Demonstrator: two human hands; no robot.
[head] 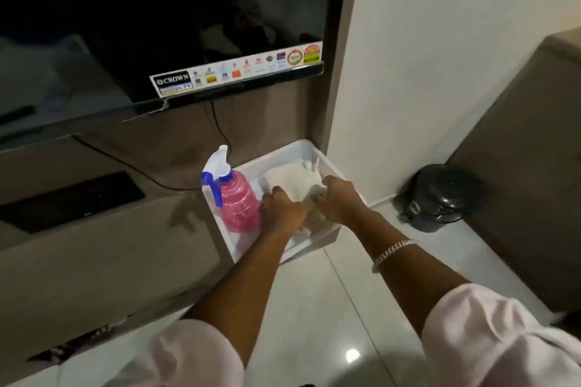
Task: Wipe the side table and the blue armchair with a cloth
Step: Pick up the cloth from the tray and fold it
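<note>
A white cloth [290,181] is gathered from a white tray [309,148] by the left hand [283,210] and right hand [338,199], fingers curled into its folds. Wiping appears not yet begun; next, the cloth must be lifted clear of the pink spray bottle [237,201] at its left.

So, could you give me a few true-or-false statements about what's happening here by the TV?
1. Both hands are in the white tray. True: the left hand and right hand are on the white cloth.
2. The spray bottle is green. False: it is pink, with a blue trigger.
3. The bottle stands right of the cloth. False: it stands left.
4. A bracelet circles the right wrist. True.
</note>
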